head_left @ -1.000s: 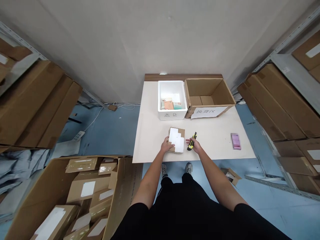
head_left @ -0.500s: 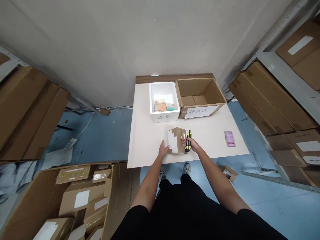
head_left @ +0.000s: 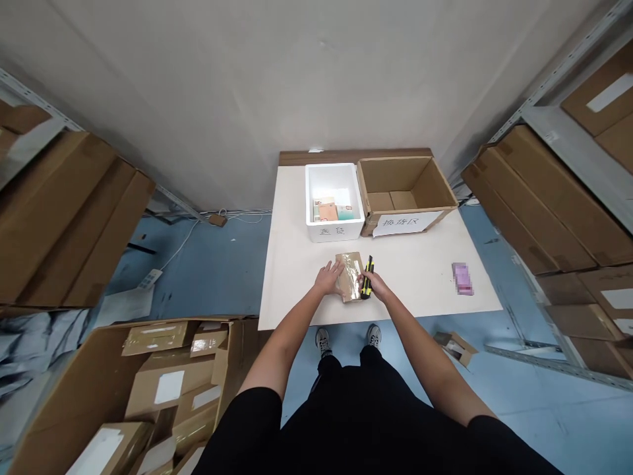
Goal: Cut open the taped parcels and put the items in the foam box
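Observation:
A small taped cardboard parcel lies on the white table near its front edge, brown taped side up. My left hand rests against the parcel's left side with the fingers spread flat. My right hand is closed round a yellow and black utility knife, held at the parcel's right edge.
At the back of the table stand a white foam box with small packs inside and an open brown carton with a paper label. A pink item lies at the right. A large carton of parcels sits on the floor at left; shelves of boxes on both sides.
The parcel has been turned over: its white label side no longer shows and the taped brown side faces up. My right hand has brought the knife against the parcel's right edge.

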{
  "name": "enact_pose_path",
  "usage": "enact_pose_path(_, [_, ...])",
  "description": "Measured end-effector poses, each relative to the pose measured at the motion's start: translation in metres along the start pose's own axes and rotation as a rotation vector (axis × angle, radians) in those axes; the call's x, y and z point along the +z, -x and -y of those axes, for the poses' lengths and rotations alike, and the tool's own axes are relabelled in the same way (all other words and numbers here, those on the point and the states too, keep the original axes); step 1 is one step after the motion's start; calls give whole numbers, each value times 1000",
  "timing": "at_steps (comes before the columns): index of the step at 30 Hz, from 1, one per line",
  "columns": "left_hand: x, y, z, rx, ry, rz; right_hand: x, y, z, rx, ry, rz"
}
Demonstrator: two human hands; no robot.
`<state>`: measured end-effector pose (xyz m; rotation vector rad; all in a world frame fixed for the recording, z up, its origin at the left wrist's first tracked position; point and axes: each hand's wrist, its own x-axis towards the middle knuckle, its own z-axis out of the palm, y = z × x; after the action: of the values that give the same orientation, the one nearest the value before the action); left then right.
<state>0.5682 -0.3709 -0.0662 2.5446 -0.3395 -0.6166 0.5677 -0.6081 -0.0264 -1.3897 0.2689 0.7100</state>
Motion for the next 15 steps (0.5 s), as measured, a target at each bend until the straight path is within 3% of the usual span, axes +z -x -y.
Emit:
enact_pose_path(3, [29,-11,-37,-133,-21,-97,-21,-1,6,-95,199,-129])
enact_pose_path(6, [43,-24,-64,-208,-23,-120,-29,-18,20,-127,454,-162])
enact_pose_path(10, [41,-34,-67,-191,-41,-81,-21,-55,38,-211,735,-168])
enact_pose_path(15, [35,-29,-62,-204,-53,-49,-7,-81,43,-200,894,-164])
